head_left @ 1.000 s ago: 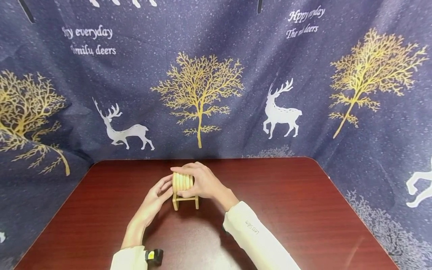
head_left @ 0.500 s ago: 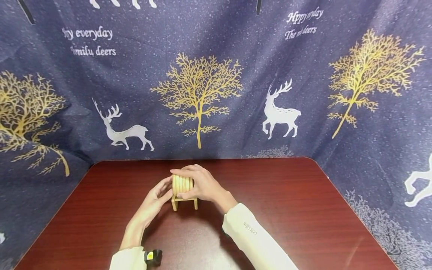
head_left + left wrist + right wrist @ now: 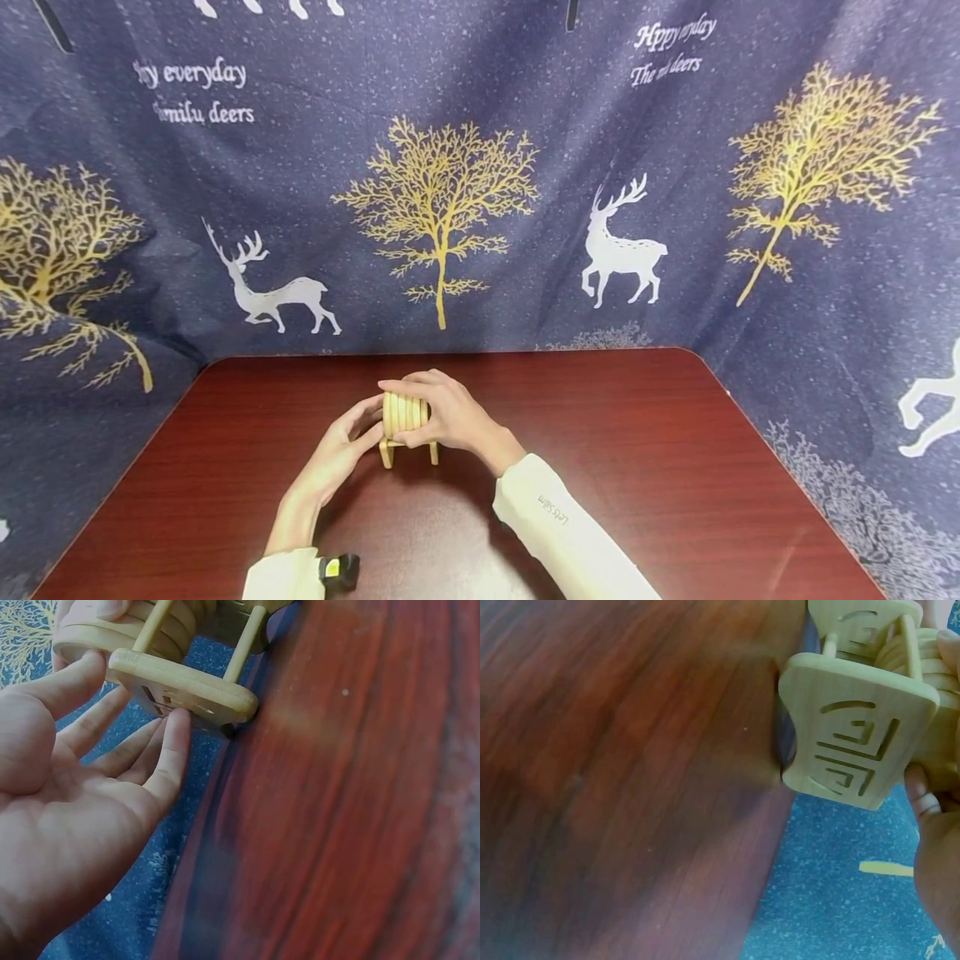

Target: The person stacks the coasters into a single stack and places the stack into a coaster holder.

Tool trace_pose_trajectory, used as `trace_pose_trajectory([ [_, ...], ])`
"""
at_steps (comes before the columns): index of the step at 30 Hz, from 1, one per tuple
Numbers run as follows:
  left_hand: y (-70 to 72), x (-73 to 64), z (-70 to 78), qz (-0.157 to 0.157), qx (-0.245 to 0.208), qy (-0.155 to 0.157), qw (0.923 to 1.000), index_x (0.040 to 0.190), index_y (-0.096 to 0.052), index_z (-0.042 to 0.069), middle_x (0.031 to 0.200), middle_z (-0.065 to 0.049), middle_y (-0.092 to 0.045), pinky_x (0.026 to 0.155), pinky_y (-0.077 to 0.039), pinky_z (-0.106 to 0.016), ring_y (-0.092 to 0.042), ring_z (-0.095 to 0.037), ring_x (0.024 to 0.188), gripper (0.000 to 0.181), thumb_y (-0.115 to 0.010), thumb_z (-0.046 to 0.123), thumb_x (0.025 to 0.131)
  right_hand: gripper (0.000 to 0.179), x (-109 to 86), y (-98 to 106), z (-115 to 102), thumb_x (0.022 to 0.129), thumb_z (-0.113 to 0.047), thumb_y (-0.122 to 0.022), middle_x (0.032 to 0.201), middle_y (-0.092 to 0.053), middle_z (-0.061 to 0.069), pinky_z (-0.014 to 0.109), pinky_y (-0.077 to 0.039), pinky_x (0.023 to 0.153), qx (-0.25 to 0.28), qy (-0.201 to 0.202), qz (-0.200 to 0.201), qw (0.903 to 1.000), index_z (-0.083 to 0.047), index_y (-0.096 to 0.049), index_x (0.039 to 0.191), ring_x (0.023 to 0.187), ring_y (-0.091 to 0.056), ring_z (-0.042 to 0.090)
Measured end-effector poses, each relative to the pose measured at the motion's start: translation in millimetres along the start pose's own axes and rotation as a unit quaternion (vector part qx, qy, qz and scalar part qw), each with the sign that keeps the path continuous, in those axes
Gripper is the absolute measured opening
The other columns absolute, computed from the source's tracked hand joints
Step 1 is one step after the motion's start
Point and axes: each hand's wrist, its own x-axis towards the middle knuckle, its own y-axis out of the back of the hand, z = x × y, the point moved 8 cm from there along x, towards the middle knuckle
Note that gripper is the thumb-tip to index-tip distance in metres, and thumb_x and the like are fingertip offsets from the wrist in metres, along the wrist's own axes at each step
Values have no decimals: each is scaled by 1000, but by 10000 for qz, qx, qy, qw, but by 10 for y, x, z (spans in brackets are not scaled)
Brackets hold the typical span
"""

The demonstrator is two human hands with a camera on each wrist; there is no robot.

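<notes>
My right hand grips a row of several round wooden coasters, thumb in front and fingers over the top. They stand on edge side by side at a small pale wooden rack. Its end panels carry cut-out line patterns, and rods join them. My left hand is at the rack's left end with its fingers extended. In the left wrist view its thumb touches the nearest coaster, and its fingertips touch the outer face of the end panel. Whether the coasters bear fully on the rods cannot be told.
The rack stands on a glossy red-brown table, towards its back edge. Behind hangs a dark blue cloth with golden trees and white deer. A black wrist device sits at my left cuff.
My right hand and the coasters have come down slightly towards the rack, covering more of its front rod. The left hand stays almost where it was.
</notes>
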Motion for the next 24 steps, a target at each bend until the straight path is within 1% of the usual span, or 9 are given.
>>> trace_pose_trajectory([
  [2, 8, -3, -10, 36, 87, 15, 10000, 163, -45, -8, 164, -30, -50, 106, -52, -15, -55, -8, 140, 54, -61, 3, 112, 79, 0, -27, 8, 85, -32, -97, 142, -72, 6, 37, -53, 115, -52, 10, -20, 10000, -22, -66, 156, 131, -64, 22],
  [6, 5, -10, -19, 34, 187, 34, 9998, 163, -45, -8, 164, -30, -50, 105, -52, -16, -49, -35, 150, 54, -62, 3, 112, 79, -11, -59, 16, 85, -32, -99, 139, -73, 4, 36, -55, 111, -150, 67, -15, 9999, -20, -66, 156, 127, -63, 21],
  [8, -1, -5, -21, 25, 176, 86, 9998, 163, -44, -7, 164, -30, -50, 105, -52, -16, -45, -42, 153, 55, -62, 4, 112, 80, -19, -59, 21, 84, -33, -99, 139, -74, 5, 38, -55, 110, -149, 70, -9, 9999, -20, -66, 156, 126, -63, 22],
  [13, -17, 8, -45, 6, 90, 286, 9995, 165, -42, -6, 167, -30, -47, 105, -51, -16, -43, -42, 155, 58, -62, 7, 113, 82, -31, -65, 51, 83, -34, -99, 141, -74, 6, 39, -54, 112, -110, 88, 21, 9999, -20, -66, 157, 126, -63, 23],
  [18, -21, 18, -63, 59, 54, 341, 9994, 165, -42, -7, 166, -29, -48, 107, -50, -15, -44, -42, 156, 58, -62, 7, 113, 80, -38, -77, 67, 84, -35, -99, 139, -76, 5, 37, -54, 112, -90, 166, 43, 9998, -18, -67, 155, 125, -64, 23],
  [24, -14, 10, -70, 112, -22, 430, 9990, 166, -41, -7, 167, -28, -47, 107, -49, -13, -44, -41, 156, 58, -60, 6, 113, 74, -27, -100, 82, 87, -35, -97, 138, -77, 2, 33, -53, 109, -2, 108, 28, 9999, -17, -70, 153, 124, -64, 22],
])
